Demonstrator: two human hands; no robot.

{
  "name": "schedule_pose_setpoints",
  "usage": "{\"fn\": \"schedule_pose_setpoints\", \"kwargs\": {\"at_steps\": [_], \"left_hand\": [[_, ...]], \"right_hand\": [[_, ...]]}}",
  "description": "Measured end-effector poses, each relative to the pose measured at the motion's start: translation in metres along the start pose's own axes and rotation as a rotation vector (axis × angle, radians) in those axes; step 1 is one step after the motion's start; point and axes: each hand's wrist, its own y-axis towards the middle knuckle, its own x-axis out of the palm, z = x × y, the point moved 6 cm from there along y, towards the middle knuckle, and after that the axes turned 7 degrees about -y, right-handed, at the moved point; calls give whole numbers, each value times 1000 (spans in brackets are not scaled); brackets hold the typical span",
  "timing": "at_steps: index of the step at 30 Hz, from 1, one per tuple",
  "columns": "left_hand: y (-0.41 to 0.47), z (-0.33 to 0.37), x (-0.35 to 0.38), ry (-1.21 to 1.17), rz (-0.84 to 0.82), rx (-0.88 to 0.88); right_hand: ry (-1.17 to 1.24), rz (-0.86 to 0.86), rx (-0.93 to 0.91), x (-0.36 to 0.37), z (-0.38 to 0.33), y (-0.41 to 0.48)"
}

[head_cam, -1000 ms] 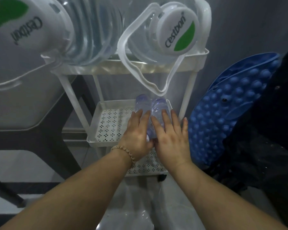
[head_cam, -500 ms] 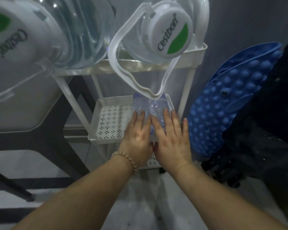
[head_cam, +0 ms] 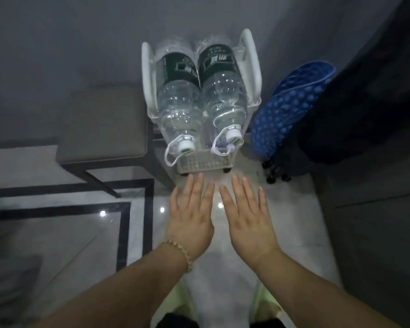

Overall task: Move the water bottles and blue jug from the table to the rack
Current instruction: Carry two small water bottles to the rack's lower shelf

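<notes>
Two big clear water bottles lie side by side on the top shelf of the white rack [head_cam: 147, 74], touching along their length. The left bottle [head_cam: 179, 107] and right bottle [head_cam: 223, 95] each carry a dark green label at the far end, and their white caps point toward the person. A white carry strap [head_cam: 169, 155] hangs from the left bottle's neck, past the rack's near edge. Between the two necks something clear and purplish [head_cam: 219, 141] shows on a lower shelf, too blurred to tell what. The lowest shelf's perforated front [head_cam: 204, 165] sticks out beneath the caps.

Both hands hover flat over the pale floor [head_cam: 57, 233], just short of the rack, palms down and holding nothing. The left hand [head_cam: 191, 221] has straight fingers set close together, with a bead bracelet [head_cam: 179, 250] on its wrist. The right hand [head_cam: 249, 223] has its fingers straight and slightly spread. The hands are near each other but apart.

A blue knobbly pad [head_cam: 287, 110] leans just right of the rack against a dark bag [head_cam: 365, 102]. A grey counter [head_cam: 104, 124] stands to the rack's left.
</notes>
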Motion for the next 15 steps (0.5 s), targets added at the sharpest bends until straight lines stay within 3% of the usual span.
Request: {"fn": "schedule_pose_setpoints", "kwargs": {"at_steps": [7,15], "left_hand": [[-82,66,-189,-44,25,63],[-182,89,-336,38,384,-116]], "right_hand": [[32,67,-20,-220,-11,-46],[67,278,-154,-365,-44,-95]]}}
